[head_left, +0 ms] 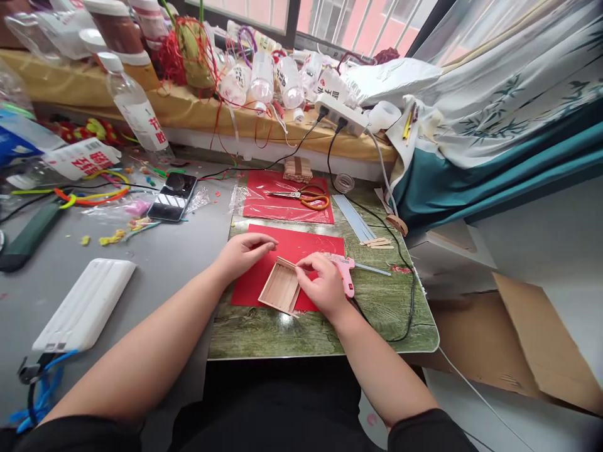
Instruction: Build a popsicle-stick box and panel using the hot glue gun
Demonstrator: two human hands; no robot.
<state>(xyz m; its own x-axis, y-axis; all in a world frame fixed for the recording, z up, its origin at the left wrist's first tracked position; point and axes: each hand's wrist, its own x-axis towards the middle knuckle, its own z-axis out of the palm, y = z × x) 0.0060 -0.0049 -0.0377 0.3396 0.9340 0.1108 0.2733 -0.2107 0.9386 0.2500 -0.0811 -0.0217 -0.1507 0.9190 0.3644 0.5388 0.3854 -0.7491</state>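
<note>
A small shallow box of pale craft sticks [279, 287] rests on a red sheet [254, 263], with low walls along its edges. The thumb and forefinger of my right hand [324, 284] pinch the upper right corner of this box. To the upper left of the box is my left hand [245, 252], fingers stretched out, thumb apart from them, holding nothing visible. Partly behind my right hand lies a pink glue gun [347, 271], a glue stick [372, 269] poking from its rear.
Scissors [301, 196] lie on wrapped red sheets [264, 210], below a bundle of craft sticks [298, 169]. Loose sticks [377, 243] and glue sticks [351, 216] are at right, near a black cable. A phone [173, 196] and white power bank [85, 304] lie left.
</note>
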